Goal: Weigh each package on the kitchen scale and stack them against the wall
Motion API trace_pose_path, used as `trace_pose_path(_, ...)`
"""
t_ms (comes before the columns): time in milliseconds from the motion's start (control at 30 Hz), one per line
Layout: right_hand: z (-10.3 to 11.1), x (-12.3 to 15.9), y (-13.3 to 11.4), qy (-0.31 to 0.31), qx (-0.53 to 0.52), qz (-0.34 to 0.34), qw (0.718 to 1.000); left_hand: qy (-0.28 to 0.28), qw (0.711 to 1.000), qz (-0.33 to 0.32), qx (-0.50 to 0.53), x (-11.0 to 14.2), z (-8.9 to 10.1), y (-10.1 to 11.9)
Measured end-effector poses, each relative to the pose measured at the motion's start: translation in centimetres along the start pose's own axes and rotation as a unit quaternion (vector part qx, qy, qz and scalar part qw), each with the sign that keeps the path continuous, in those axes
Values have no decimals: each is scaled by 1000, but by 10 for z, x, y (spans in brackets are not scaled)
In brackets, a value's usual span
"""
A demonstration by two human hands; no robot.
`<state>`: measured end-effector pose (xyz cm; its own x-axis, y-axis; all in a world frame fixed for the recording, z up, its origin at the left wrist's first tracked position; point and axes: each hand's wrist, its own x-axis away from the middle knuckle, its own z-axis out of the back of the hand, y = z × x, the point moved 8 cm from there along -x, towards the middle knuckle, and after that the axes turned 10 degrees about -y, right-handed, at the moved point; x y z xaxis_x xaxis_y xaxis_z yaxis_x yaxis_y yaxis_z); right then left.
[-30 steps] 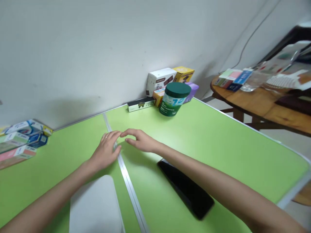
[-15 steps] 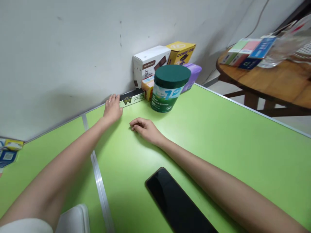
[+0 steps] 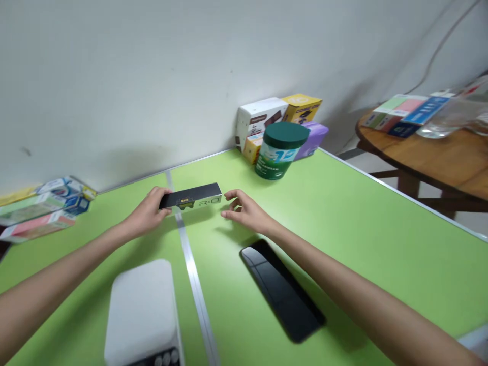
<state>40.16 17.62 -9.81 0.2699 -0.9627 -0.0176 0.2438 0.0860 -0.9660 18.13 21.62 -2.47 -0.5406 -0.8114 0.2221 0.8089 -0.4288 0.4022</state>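
By the left hand (image 3: 147,215), the narrow black-topped box (image 3: 192,196) is gripped at its left end alone and held above the green table (image 3: 362,218), so its free right end could be dipped if that pinch were loosened. Just beyond that end, the right hand (image 3: 246,211) is held half open with nothing in it, and the box could be knocked askew if contact were made off-line. Farther right, the dark phone (image 3: 282,290) could be struck if the box were dropped.

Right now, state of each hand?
Left hand: closed on the black box, at one end.
Right hand: open, holding nothing, near the box's other end.
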Motion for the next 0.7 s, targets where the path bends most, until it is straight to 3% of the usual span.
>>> trace_pose_path(100,-38,21,-38,-62,74,18,995,-22,999,-4,26,68,-4,-12)
trace_pose_path(200,-90,37,-71,-161,104,36,981,-41,998,-25,40,124,-16,-19)
trace_pose_path(367,-160,64,-104,-248,185,80,948,-30,995,-15,95,188,-38,-39)
trace_pose_path(500,-180,72,-103,-262,234,53,935,-23,991,0,132,210,-53,-55)
trace_pose_path(700,-186,66,-94,-262,300,9,917,-28,983,8,180,225,-65,-82)
